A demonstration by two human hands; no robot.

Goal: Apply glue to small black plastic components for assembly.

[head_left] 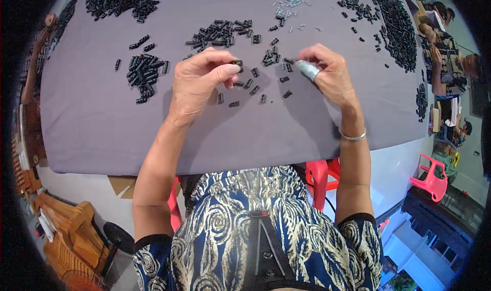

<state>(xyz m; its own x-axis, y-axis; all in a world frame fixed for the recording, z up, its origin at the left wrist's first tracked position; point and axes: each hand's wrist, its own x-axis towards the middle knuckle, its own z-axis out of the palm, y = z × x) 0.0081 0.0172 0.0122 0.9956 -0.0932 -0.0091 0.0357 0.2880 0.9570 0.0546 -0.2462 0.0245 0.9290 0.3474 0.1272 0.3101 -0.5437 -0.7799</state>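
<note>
Over the grey cloth (266, 132), the left hand (198, 81) has thumb and forefinger clamped on a small black piece (238, 63), held up near more loose black pieces (255, 90). The right hand (335, 76), a silver covering (308, 70) on one digit, reaches close to other pieces; whether its fingertips are closed on one, I cannot tell. The held piece looks light, stiff and rather smooth, so it probably could roll or slip; a fingertip pinch across its sides should suit it, without hard squeezing.
</note>
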